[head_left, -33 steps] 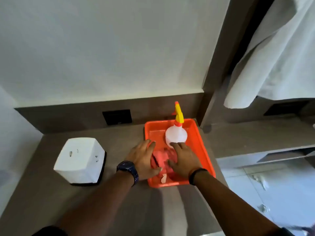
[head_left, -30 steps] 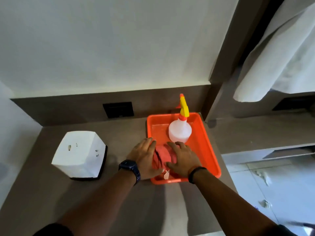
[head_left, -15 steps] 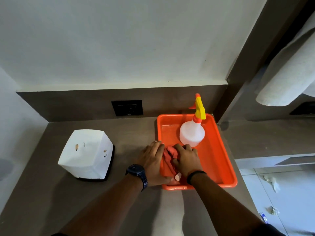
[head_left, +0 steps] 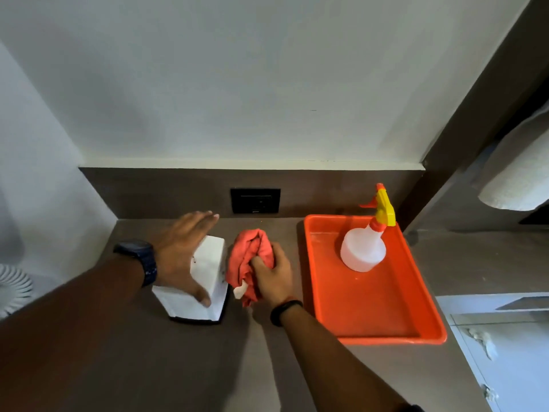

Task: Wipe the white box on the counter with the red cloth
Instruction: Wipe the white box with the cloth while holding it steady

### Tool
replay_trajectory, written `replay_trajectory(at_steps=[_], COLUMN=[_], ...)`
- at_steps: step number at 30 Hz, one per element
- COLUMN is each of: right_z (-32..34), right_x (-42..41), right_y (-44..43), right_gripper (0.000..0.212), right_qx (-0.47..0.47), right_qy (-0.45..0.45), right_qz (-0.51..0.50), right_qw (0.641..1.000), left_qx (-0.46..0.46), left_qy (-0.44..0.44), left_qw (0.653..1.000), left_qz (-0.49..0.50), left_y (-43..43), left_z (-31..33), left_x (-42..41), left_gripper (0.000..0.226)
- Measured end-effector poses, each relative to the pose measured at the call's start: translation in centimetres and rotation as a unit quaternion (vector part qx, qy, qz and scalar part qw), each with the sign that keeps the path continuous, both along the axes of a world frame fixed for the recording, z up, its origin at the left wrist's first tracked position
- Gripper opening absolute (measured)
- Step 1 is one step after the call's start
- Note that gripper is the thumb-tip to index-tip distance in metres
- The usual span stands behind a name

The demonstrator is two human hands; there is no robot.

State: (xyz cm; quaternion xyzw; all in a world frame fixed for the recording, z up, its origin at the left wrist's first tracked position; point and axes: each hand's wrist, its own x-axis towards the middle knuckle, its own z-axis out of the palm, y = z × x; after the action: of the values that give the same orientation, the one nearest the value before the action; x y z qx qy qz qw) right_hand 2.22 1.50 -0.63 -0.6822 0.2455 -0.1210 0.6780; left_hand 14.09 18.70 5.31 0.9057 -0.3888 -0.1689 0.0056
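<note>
- Left hand (head_left: 181,257) spread flat over the top of the white box (head_left: 205,281) — fingers (head_left: 205,217) stretched open past its far edge, thumb down on the near side; resting on it rather than closed around it.
- White box on the brown table (head_left: 148,367), left of centre, sitting on a dark base with a few small marks on its right face.
- Right hand (head_left: 274,276) closed around the bunched red cloth (head_left: 248,257) — fingers curled into the folds, cloth bulging out above and to the left of the knuckles.
- Red cloth pressed up just beside the box's right face; actual contact hard to tell.
- Dark watch (head_left: 139,260) on the left wrist, thin black band (head_left: 283,310) on the right.
- Orange tray (head_left: 371,322) to the right on the table, well apart from the box.
- 1 spray bottle (head_left: 364,251) upright in the tray's far half, white body, yellow and orange trigger head.
- Black wall socket (head_left: 255,200) on the backsplash behind the cloth.
</note>
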Motion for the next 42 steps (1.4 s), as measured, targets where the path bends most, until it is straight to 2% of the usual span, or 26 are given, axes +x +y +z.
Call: replay_trajectory(at_steps=[2, 5, 7, 9, 12, 16, 18, 20, 23, 25, 28, 31, 33, 35, 37, 40, 42], right_z=[-1.4, -2.9, -3.8, -4.4, -4.1, -2.9, -2.7, -3.2, -4.2, -4.0, -2.7, -2.6, -3.2, -3.9, -4.0, -2.8, -1.9], right_x=[0.7, 1.5, 1.8, 1.4, 0.8, 2.7, 3.7, 3.6, 1.3, 0.2, 1.1, 3.0, 3.4, 2.8, 1.6, 1.1, 2.2], right_y=[2.1, 4.9, 6.5, 8.0, 9.1, 8.4, 7.8, 7.6, 9.0, 9.6, 9.1, 8.1, 7.9, 8.5, 9.5, 9.7, 8.8], right_gripper=[0.024, 0.036, 0.052, 0.063, 0.061, 0.069, 0.059, 0.051, 0.051, 0.047, 0.035, 0.022, 0.019, 0.029, 0.025, 0.014, 0.017], right_qx=[0.061, 0.181, 0.214, 0.209, 0.171, 0.112, 0.109, 0.145, 0.191, 0.207, 0.182, 0.140, 0.146, 0.163, 0.196, 0.209, 0.162], right_qy=[0.021, 0.036, 0.043, 0.040, 0.032, 0.022, 0.023, 0.042, 0.083, 0.079, 0.034, 0.035, 0.062, 0.099, 0.112, 0.067, 0.025], right_qz=[0.010, 0.022, -0.013, -0.048, -0.082, -0.087, -0.079, -0.079, -0.094, -0.104, -0.117, -0.105, -0.109, -0.131, -0.154, -0.160, -0.136], right_qw=[0.998, 0.983, 0.976, 0.976, 0.981, 0.990, 0.991, 0.985, 0.974, 0.970, 0.976, 0.984, 0.981, 0.973, 0.962, 0.962, 0.977], left_qx=[0.042, 0.040, 0.038, 0.033, 0.009, -0.012, -0.020, -0.012, 0.002, 0.004, 0.005, -0.002, 0.002, 0.005, 0.005, -0.004, -0.013], left_qy=[0.023, 0.008, 0.005, 0.003, -0.007, -0.016, -0.019, -0.014, -0.005, -0.003, -0.010, -0.015, -0.010, -0.009, -0.003, 0.001, -0.003], left_qw=[0.999, 0.999, 0.999, 0.999, 0.999, 0.999, 0.999, 1.000, 1.000, 1.000, 1.000, 1.000, 1.000, 1.000, 1.000, 1.000, 1.000], left_qz=[0.003, -0.014, -0.026, -0.028, -0.031, -0.034, -0.028, -0.024, -0.021, -0.019, -0.021, -0.019, -0.017, -0.016, -0.014, -0.011, -0.011], left_y=[0.9, 1.1, 1.1, 1.1, 1.1, 1.1, 1.1, 1.1, 1.2, 1.2, 1.0, 1.0, 0.8, 0.7, 0.7, 0.6, 0.6], left_z=[-1.5, -2.6, -2.4, -2.3, -2.2, -2.3, -2.5, -2.6, -2.5, -2.4, -2.5, -2.7, -2.5, -2.4, -2.1, -2.0, -2.1], left_x=[0.2, 0.4, 0.5, 0.4, 0.4, 0.6, 0.7, 0.8, 0.8, 0.8, 0.7, 0.7, 0.6, 0.5, 0.3, 0.1, 0.1], left_gripper=[0.166, 0.158, 0.154, 0.149, 0.142, 0.131, 0.130, 0.134, 0.138, 0.139, 0.137, 0.135, 0.136, 0.137, 0.137, 0.135, 0.132])
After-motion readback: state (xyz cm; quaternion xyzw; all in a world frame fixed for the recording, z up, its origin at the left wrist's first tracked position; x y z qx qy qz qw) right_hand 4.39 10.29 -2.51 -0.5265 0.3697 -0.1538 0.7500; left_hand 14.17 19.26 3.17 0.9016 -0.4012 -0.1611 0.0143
